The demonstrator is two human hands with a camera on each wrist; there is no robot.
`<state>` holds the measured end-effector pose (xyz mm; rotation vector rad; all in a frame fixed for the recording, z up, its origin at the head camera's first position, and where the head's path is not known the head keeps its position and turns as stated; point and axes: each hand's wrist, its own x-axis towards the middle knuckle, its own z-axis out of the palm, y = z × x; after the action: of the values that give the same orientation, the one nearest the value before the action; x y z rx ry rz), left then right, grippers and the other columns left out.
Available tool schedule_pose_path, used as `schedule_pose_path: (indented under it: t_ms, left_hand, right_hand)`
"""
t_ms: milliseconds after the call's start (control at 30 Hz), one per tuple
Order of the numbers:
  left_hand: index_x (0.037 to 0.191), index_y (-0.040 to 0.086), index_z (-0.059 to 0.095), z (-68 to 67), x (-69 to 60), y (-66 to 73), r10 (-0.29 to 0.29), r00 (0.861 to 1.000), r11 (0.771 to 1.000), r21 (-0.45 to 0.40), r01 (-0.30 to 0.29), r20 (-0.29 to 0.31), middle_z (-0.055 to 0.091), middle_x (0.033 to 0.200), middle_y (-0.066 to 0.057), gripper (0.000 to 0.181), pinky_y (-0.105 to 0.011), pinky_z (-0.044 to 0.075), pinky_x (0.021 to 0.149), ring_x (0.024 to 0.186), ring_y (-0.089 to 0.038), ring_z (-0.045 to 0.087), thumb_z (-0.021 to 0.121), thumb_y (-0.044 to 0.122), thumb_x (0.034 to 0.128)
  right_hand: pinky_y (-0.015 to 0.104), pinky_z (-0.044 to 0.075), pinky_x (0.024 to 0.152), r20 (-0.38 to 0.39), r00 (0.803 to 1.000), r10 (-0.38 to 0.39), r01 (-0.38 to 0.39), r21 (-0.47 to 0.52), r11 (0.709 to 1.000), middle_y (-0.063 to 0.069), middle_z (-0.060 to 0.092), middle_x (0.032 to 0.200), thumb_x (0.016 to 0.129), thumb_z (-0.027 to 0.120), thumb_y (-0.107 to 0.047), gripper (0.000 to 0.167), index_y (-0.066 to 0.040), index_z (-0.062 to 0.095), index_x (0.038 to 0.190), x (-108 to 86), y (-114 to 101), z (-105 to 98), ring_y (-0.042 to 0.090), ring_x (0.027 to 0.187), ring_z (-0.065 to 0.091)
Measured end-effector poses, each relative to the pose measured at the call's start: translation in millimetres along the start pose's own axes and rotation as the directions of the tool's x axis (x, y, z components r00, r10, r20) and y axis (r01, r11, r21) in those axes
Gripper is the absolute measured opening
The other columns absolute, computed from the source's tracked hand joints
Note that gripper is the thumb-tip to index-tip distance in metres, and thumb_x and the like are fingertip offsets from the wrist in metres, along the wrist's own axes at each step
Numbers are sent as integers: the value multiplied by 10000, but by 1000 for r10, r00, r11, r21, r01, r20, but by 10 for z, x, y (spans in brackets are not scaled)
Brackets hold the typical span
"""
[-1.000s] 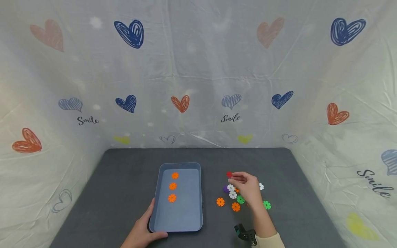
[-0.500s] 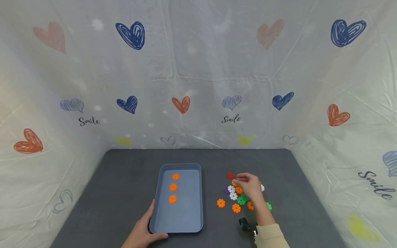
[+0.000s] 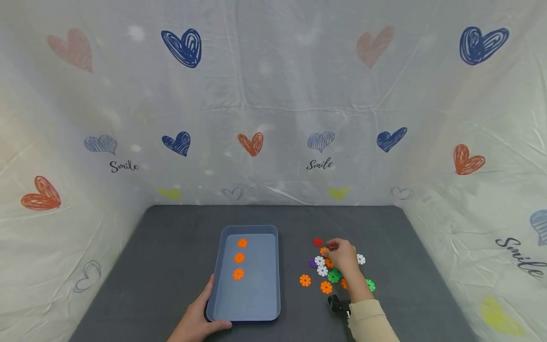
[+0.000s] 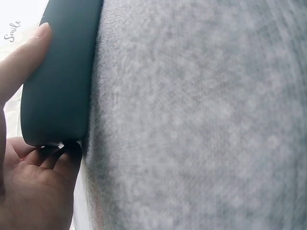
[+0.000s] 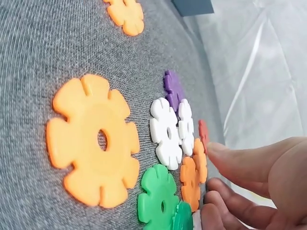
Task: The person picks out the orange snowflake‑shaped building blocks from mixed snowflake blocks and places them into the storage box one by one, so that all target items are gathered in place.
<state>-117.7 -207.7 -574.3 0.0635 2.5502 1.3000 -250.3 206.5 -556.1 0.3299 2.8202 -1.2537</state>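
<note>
My left hand [image 3: 195, 311] grips the blue-grey tray [image 3: 260, 311] at its near left corner. In the left wrist view the thumb [image 4: 33, 52] lies along the tray's wall [image 4: 62, 91], with bent fingers at its corner. Three orange flower-shaped discs [image 3: 239, 257] lie in a column in the tray. My right hand [image 3: 344, 256] is over the loose discs, thumb tip beside an orange disc [image 3: 324, 251] on the table; no lifted disc shows. In the right wrist view the right hand's thumb [image 5: 240, 160] is at the discs, its other fingers bent below and partly hidden.
Around the right hand lie a red disc [image 3: 318, 242], a purple disc [image 3: 313, 263], white discs [image 3: 322, 270], green discs [image 3: 333, 276] and more orange discs [image 3: 305, 280], some overlapping. The dark grey table [image 3: 179, 247] ends at a heart-patterned curtain [image 3: 278, 118].
My right hand has drawn back from beside the red disc, moving right and slightly down to the orange disc. The left hand and tray have stayed put.
</note>
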Motion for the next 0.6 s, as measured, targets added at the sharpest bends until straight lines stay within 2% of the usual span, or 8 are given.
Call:
schedule_pose_path:
  t_ms: [367,600]
  left_hand:
    - [1630,78,30,8,-5,27,-16,1000,1000,-15,16,4,125,1686,-160,1288,-614,293,1156,1516,-424,224,874,476,743]
    - [1629,75,25,-3,2,20,-15,1000,1000,-26,15,9,119,1686,-166,1273,-615,286,1157,1518,-428,212,868,465,758]
  right_hand:
    - [370,527,657,-7,1000,0,0,-32,999,96,686,924,856,803,-97,240,-15,743,1074,36,58,30,233,786,612]
    - [338,506,623,45,999,24,-26,54,998,80,692,896,869,797,-139,167,-53,764,1009,57,87,7,220,751,599]
